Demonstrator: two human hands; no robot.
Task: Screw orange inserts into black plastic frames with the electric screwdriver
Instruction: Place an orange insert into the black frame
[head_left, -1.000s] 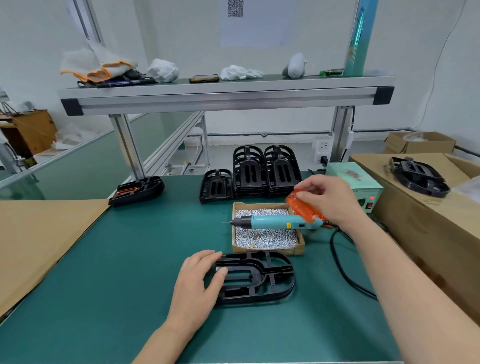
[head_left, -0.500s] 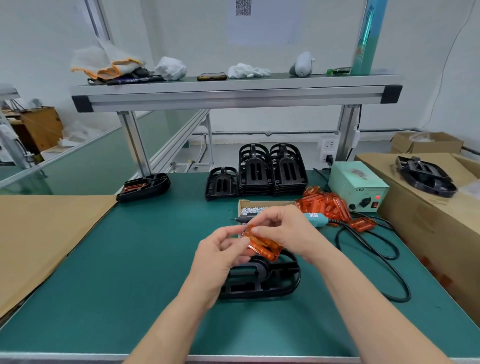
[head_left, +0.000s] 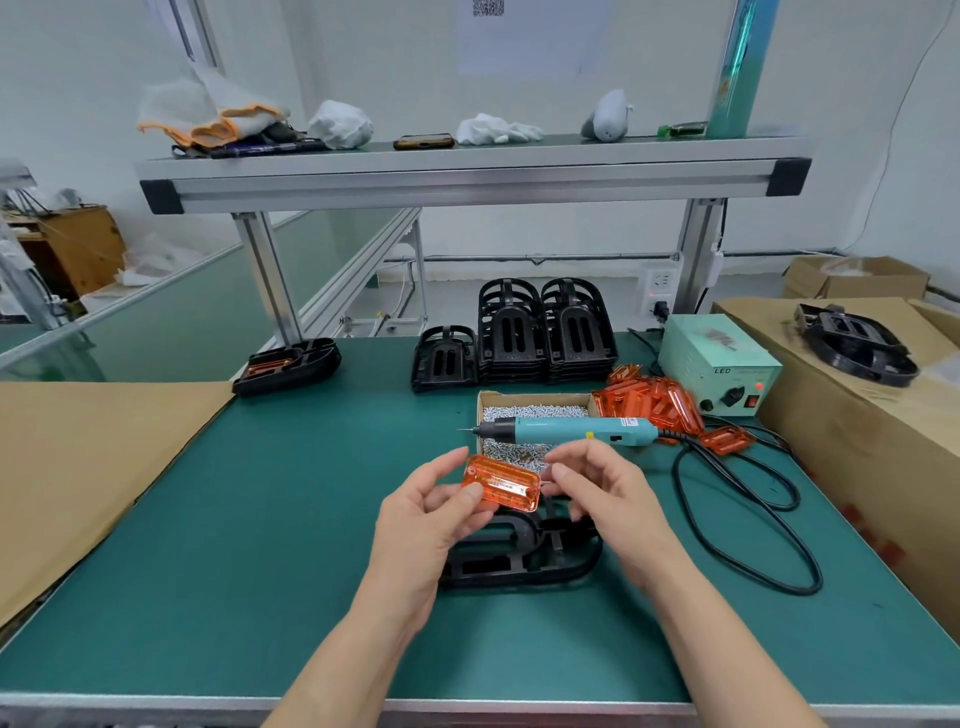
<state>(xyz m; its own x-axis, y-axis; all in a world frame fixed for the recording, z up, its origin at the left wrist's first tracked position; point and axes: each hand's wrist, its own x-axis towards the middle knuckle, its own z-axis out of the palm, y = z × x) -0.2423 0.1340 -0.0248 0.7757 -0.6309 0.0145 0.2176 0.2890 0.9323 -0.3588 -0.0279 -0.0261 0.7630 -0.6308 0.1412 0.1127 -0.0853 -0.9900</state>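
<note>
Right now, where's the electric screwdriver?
In the head view, the electric screwdriver lies unheld across the cardboard screw box, just right of centre, tip pointing left, with the pile of orange inserts at its cord end.

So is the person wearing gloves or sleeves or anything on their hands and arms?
No. The left hand and right hand are bare, with no gloves, rings or watch showing. The left forearm and right forearm are bare too, with no sleeve in view.
</note>
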